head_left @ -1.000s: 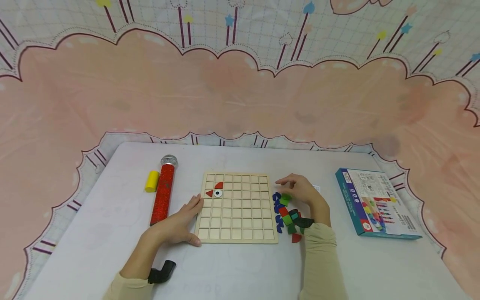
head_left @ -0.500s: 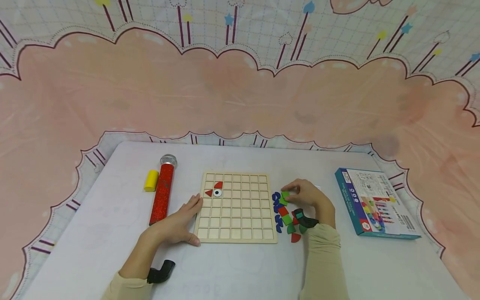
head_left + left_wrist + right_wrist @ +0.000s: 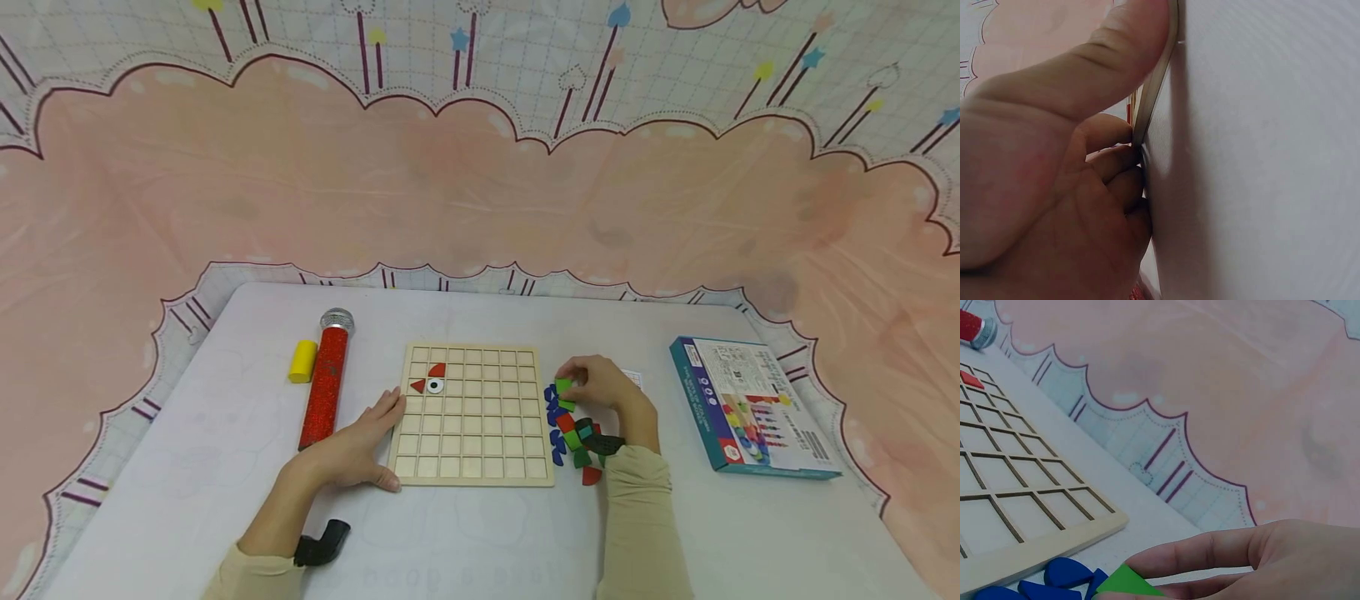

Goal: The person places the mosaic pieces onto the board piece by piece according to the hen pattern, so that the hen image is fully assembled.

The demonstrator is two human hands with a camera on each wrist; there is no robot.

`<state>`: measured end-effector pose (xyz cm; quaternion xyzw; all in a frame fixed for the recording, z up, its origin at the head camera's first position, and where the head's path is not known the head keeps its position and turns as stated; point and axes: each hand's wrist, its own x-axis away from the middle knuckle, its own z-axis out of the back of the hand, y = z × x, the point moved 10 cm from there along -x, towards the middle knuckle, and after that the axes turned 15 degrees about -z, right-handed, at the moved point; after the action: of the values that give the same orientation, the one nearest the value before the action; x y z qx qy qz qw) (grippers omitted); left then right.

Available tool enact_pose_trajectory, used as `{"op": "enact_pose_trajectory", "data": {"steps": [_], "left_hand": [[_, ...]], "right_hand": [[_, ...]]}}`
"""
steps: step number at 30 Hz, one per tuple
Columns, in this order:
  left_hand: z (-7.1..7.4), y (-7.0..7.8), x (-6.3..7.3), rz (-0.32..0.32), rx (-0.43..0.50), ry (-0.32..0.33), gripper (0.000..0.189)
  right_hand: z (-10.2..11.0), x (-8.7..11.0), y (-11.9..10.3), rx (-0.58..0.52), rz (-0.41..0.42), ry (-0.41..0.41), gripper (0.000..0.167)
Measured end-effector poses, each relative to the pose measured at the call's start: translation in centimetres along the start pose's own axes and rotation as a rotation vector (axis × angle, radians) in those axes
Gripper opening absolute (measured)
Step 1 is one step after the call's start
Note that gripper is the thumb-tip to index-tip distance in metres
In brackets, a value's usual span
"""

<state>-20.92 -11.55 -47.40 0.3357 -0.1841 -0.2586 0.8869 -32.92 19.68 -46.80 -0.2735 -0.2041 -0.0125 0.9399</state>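
A wooden grid board (image 3: 491, 427) lies on the white table. My left hand (image 3: 351, 450) rests along its left edge, fingers fairly straight and thumb at the near corner; in the left wrist view the thumb (image 3: 1116, 50) lies against the board's side. Beyond the board's right edge, my right hand (image 3: 606, 387) pinches a green square piece (image 3: 1125, 582) between thumb and fingertips. Blue curved pieces (image 3: 1067, 573) lie just beside those fingertips. On the board sit a red triangle (image 3: 418, 386), a white eye piece (image 3: 435, 386) and a red quarter-round piece (image 3: 437, 370).
Several red and green pieces (image 3: 582, 458) lie below my right hand, partly hidden by the wrist strap. A red microphone (image 3: 325, 387) and a yellow cylinder (image 3: 303, 362) are at the left. A flat game box (image 3: 757, 408) lies at the right.
My right hand has come down onto the green pieces, and one green square now shows raised at its fingertips. The left hand and the board have stayed in place.
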Motion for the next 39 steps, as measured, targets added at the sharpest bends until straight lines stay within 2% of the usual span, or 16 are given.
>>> {"op": "enact_pose_trajectory", "data": {"steps": [5,11,16,23,27,35,39], "left_hand": [[0.0,0.0,-0.1,0.004,-0.002,-0.001,0.117],[0.1,0.1,-0.1,0.004,-0.005,-0.004,0.117],[0.1,0.1,-0.1,0.009,-0.004,-0.005,0.117],[0.1,0.1,-0.1,0.009,-0.002,-0.006,0.117],[0.1,0.2,0.0,0.004,-0.005,-0.005,0.117],[0.2,0.4,0.0,0.018,0.010,0.003,0.117],[0.2,0.5,-0.1,0.021,0.002,0.009,0.116]], "right_hand": [[0.0,-0.1,0.0,-0.021,-0.038,0.019,0.026],[0.3,-0.1,-0.1,-0.026,-0.037,0.033,0.025],[0.8,0.0,-0.4,-0.079,-0.048,0.060,0.023],[1.0,0.3,-2.2,-0.138,0.071,0.080,0.024],[0.6,0.3,-3.5,-0.177,0.108,0.081,0.024],[-2.0,0.2,-7.2,-0.266,0.180,0.014,0.022],[-3.4,0.4,-9.1,-0.279,0.208,0.012,0.019]]}}
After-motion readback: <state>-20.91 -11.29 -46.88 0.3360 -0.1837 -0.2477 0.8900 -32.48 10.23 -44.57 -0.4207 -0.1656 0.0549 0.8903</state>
